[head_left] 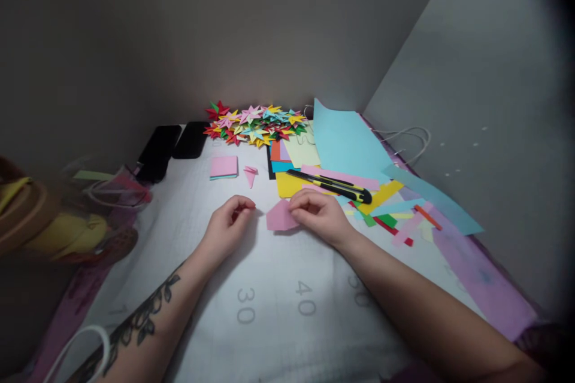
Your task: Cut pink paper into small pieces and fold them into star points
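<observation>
A pink sheet of folded paper (279, 217) with an angled outline is pinched at its right edge by my right hand (320, 214). To the left of that paper, and apart from it, my left hand (231, 222) is closed with its fingers curled, and nothing shows in them. Beyond my left hand lies a small folded pink paper piece (250, 175) with a pointed end. Beside it sits a stack of square paper (223, 166), pink on top. A yellow-and-black utility knife (335, 184) rests just past my right hand.
Colourful folded paper stars (256, 122) are heaped at the back wall. Large blue paper (348, 143) and scattered paper strips (395, 215) cover the right side. Two black phone-like objects (191, 139) lie back left. A clear bag (112, 191) stands at the left edge.
</observation>
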`<control>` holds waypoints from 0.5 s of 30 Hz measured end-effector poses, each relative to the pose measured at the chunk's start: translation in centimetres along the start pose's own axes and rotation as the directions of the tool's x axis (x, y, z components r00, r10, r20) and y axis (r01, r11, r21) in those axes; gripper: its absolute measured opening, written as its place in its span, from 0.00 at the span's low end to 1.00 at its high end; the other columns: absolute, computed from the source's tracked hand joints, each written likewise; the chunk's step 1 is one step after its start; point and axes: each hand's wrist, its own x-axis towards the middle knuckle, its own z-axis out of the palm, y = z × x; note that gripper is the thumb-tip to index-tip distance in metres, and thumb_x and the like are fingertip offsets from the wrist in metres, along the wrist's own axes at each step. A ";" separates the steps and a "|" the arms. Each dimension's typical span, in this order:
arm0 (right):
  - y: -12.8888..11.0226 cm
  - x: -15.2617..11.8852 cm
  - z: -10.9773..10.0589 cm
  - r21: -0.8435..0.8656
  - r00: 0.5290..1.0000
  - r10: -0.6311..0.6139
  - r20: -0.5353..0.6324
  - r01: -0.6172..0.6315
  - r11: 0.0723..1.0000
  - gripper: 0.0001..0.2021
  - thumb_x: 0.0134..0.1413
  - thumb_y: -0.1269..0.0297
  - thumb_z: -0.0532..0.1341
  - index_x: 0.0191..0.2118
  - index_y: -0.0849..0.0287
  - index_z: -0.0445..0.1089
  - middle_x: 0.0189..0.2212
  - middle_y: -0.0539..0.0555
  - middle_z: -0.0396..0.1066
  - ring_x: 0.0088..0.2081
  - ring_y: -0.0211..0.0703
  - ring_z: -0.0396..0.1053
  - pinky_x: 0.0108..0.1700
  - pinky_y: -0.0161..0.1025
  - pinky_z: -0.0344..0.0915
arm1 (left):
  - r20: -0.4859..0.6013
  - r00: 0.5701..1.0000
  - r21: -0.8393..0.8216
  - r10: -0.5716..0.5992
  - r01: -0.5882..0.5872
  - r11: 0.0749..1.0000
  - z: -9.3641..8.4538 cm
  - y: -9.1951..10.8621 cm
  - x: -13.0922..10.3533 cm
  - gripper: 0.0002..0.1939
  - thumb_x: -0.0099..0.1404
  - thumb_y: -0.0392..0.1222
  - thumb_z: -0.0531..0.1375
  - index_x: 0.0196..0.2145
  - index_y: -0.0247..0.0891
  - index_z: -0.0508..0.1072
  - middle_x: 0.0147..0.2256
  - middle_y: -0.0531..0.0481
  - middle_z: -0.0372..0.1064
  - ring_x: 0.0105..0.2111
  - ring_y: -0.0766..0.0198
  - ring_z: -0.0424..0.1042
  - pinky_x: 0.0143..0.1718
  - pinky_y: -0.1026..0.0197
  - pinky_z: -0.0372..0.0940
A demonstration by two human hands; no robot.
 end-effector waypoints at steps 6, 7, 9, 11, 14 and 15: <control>-0.3 -0.1 1.1 0.169 0.947 0.289 0.140 -0.310 0.936 0.15 0.46 0.64 0.64 0.43 0.59 0.72 0.30 0.51 0.70 0.30 0.37 0.68 0.32 0.35 0.65 | 0.194 0.980 -0.297 -0.036 0.094 0.950 1.6 1.4 -1.1 0.09 0.61 0.45 0.58 0.35 0.38 0.65 0.31 0.52 0.68 0.31 0.66 0.69 0.34 0.62 0.63; -0.4 -0.1 1.2 0.182 0.933 0.308 0.184 -0.340 0.923 0.18 0.46 0.64 0.64 0.46 0.59 0.71 0.29 0.50 0.69 0.28 0.36 0.67 0.31 0.34 0.64 | 0.205 0.978 -0.313 -0.040 0.104 0.944 1.8 1.4 -1.2 0.09 0.60 0.44 0.59 0.34 0.38 0.64 0.30 0.53 0.67 0.30 0.67 0.68 0.32 0.63 0.62; -0.6 -0.2 1.4 0.199 0.910 0.331 0.249 -0.383 0.902 0.21 0.46 0.64 0.65 0.49 0.60 0.69 0.26 0.48 0.68 0.26 0.34 0.65 0.29 0.33 0.63 | 0.224 0.973 -0.349 -0.049 0.127 0.929 2.0 1.3 -1.3 0.10 0.59 0.43 0.60 0.32 0.39 0.61 0.27 0.56 0.64 0.26 0.69 0.66 0.28 0.65 0.59; -0.5 -0.2 1.5 0.202 0.897 0.339 0.284 -0.402 0.893 0.22 0.46 0.65 0.65 0.50 0.61 0.68 0.26 0.47 0.67 0.26 0.33 0.65 0.29 0.32 0.62 | 0.245 0.967 -0.379 -0.065 0.157 0.912 2.0 1.3 -1.3 0.11 0.58 0.41 0.61 0.33 0.40 0.60 0.24 0.59 0.62 0.23 0.71 0.63 0.25 0.67 0.57; -0.2 -0.2 1.6 0.162 0.885 0.315 0.344 -0.386 0.908 0.22 0.48 0.66 0.64 0.51 0.61 0.67 0.26 0.47 0.67 0.26 0.34 0.65 0.29 0.33 0.63 | 0.275 0.958 -0.409 -0.081 0.193 0.892 1.8 1.4 -1.3 0.11 0.58 0.39 0.59 0.36 0.40 0.59 0.22 0.60 0.64 0.21 0.71 0.61 0.24 0.67 0.54; -0.2 -0.3 1.6 0.124 0.889 0.294 0.350 -0.355 0.927 0.21 0.49 0.66 0.63 0.51 0.60 0.67 0.26 0.47 0.68 0.26 0.34 0.65 0.29 0.33 0.63 | 0.288 0.954 -0.415 -0.083 0.203 0.887 1.8 1.6 -1.3 0.11 0.58 0.39 0.59 0.37 0.40 0.59 0.22 0.60 0.65 0.20 0.71 0.61 0.24 0.67 0.54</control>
